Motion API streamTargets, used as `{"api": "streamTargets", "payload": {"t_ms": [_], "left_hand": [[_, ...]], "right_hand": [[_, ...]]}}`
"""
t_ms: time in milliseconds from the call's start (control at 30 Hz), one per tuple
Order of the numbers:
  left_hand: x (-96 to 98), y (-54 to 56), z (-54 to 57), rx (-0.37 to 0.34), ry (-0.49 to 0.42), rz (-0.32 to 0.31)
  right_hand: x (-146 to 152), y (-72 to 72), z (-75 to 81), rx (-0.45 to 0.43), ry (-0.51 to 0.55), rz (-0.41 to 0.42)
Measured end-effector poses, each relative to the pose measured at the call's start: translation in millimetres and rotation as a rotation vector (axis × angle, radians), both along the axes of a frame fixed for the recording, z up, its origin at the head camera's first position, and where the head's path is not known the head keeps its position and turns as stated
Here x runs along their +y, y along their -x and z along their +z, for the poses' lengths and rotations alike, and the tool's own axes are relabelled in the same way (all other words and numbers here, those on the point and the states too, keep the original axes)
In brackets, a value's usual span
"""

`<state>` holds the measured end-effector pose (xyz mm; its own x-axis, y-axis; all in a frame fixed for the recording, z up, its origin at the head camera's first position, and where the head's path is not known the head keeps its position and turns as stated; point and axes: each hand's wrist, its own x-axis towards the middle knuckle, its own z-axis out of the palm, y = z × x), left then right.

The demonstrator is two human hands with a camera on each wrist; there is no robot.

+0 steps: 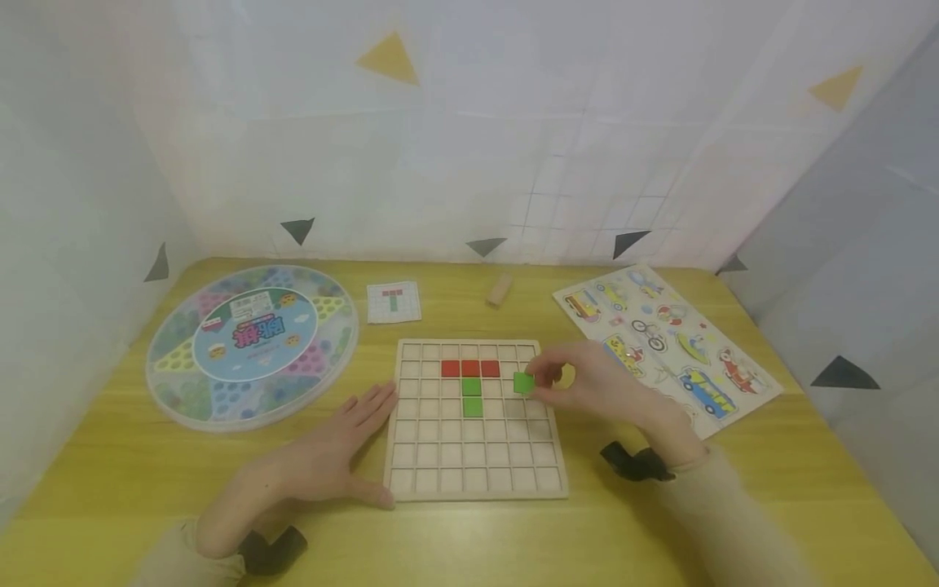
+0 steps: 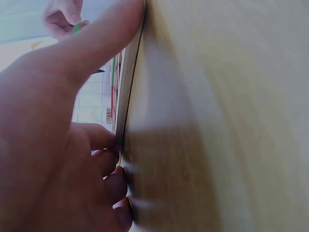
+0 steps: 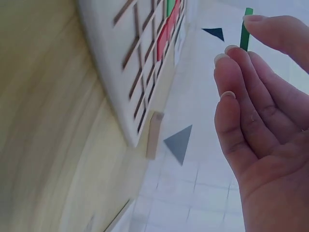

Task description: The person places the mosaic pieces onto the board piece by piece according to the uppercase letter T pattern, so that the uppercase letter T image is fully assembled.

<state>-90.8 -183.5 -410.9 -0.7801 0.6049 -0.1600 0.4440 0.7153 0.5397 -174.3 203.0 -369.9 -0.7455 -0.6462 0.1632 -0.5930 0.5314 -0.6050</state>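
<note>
A wooden grid board (image 1: 433, 456) lies on the table. Three red tiles (image 1: 470, 369) sit side by side in one of its upper rows, and two green tiles (image 1: 473, 407) run down below the middle one. Between thumb and fingers my right hand (image 1: 587, 379) pinches another green tile (image 1: 523, 382), held above the board's right side. In the right wrist view this tile (image 3: 245, 30) appears edge-on. My left hand (image 1: 323, 456) rests at the board's left edge, fingertips and thumb touching it, fingers extended.
Behind the board lie a small card (image 1: 394, 302) with a red and green T pattern and a small wooden block (image 1: 500, 290). A round game box (image 1: 253, 346) occupies the left. At right is a picture puzzle board (image 1: 663, 342). White sheeting (image 1: 469, 147) encloses the table.
</note>
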Motion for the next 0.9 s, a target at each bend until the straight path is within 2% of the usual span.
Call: {"api": "streamTargets", "payload": {"t_ms": [233, 467, 633, 900], "left_hand": [[-1.2, 0.4, -5.1, 0.007, -0.007, 0.003], [-0.9, -0.1, -4.0, 0.015, -0.014, 0.0], [-1.2, -0.5, -2.5, 0.016, -0.025, 0.003], [-0.8, -0.7, -2.6, 0.01, -0.027, -0.003]], "right_hand": [[-19, 1.2, 5.0, 0.039, 0.02, 0.061], [-36, -4.3, 0.8, -0.039, 0.041, 0.113], [-44, -7.4, -2.1, 0.023, 0.081, 0.177], [-48, -8.7, -12.1, -0.013, 0.002, 0.151]]}}
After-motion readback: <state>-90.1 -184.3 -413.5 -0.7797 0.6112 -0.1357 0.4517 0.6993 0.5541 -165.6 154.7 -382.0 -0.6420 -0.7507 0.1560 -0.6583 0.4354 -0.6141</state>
